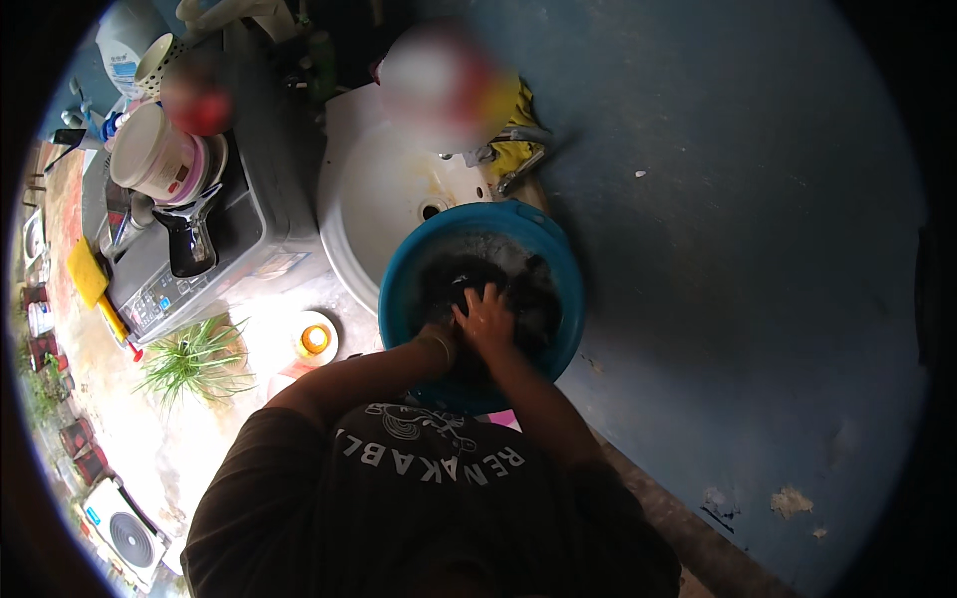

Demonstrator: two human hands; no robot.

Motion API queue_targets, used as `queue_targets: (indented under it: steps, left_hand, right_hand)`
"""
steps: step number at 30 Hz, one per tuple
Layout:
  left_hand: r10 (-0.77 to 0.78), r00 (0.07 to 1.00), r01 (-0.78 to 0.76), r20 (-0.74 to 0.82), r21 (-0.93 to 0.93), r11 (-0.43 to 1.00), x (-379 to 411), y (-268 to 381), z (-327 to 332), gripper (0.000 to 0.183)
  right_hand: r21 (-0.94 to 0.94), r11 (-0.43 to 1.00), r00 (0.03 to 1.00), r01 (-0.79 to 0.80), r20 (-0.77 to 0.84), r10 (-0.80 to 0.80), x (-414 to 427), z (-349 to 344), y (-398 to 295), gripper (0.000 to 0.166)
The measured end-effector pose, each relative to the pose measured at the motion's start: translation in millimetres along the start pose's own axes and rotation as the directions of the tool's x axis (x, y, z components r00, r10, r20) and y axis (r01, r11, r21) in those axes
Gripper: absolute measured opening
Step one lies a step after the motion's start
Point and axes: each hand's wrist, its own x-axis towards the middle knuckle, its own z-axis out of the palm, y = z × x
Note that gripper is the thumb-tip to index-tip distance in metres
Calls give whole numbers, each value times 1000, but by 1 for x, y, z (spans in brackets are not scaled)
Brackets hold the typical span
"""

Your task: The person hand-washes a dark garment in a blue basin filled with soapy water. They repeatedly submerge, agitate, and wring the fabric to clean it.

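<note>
Before me a blue plastic basin (pixel 576 299) holds dark, wet cloth (pixel 542 299) in cloudy, sudsy water. My right hand (pixel 490 321) lies on the cloth inside the basin, back upward, its fingers spread. Close beside it, my left hand (pixel 439 330) reaches in from the left with a band around the wrist. The left fingers are mostly hidden in the dark cloth, so their grip cannot be seen. The basin overlaps the front right of a white washbasin (pixel 359 194), whose drain hole shows beyond the blue rim.
A metal tap (pixel 521 176) with yellow cloth (pixel 516 149) behind it stands at the washbasin. To the left, a washing machine (pixel 247 224) carries a lidded tub (pixel 142 153) and a black handled object (pixel 191 243). A potted plant (pixel 194 359) stands below; a blue wall (pixel 733 261) runs along the right.
</note>
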Motion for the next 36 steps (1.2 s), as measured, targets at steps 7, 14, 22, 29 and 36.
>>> queue_targets:
  steps: [7,14,22,29,36]
  left_hand:
    - [-47,998,43,41,102,994,-17,7,-18,53]
    - [32,999,-32,-2,87,996,-19,6,-19,53]
    - [15,1000,-18,19,150,989,-24,9,-30,57]
    - [-47,991,40,-123,-58,997,-6,3,-8,42]
    - [-96,995,96,-32,8,995,-2,3,1,40]
  right_hand:
    - [21,989,935,-146,329,131,75,-28,-5,46]
    - [715,537,885,-447,268,381,96,-10,80,57]
    - [573,813,992,101,-116,-42,-38,-44,52,69]
    - [109,988,991,112,-89,-102,-40,-17,7,62]
    - [-58,998,999,39,-5,-40,39,-3,12,50]
